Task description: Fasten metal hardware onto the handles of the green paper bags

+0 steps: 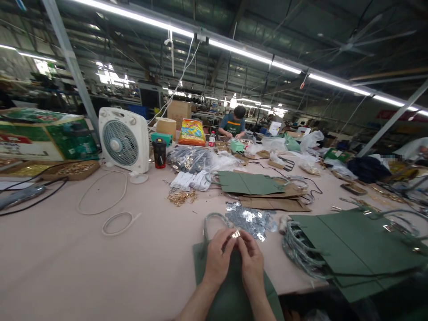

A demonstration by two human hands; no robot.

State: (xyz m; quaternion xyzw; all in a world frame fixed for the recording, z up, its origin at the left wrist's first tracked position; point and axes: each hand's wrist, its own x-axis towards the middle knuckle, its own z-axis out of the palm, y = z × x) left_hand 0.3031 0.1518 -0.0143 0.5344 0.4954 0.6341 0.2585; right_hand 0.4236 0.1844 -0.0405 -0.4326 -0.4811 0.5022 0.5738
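Between the fingertips of my left hand (218, 256) and my right hand (250, 256) is a small shiny metal piece (236, 234). Both hands are closed in a pinch on it, above a green bag panel (230, 298) at the table's front edge. A looped handle (206, 225) rises from that panel, just beyond my left hand. Past my fingers lies a pile of flat silvery metal plates (249, 218). Finer details of the held piece are too small to make out.
Stacked green bag panels with wrapped handles (354, 240) lie at right, more panels (250, 183) farther back. Gold-coloured hardware (182, 197), a fan (123, 140), a dark tumbler (159, 154) and a white cord (117, 223) are on the table (67, 258). A co-worker (234, 122) sits opposite.
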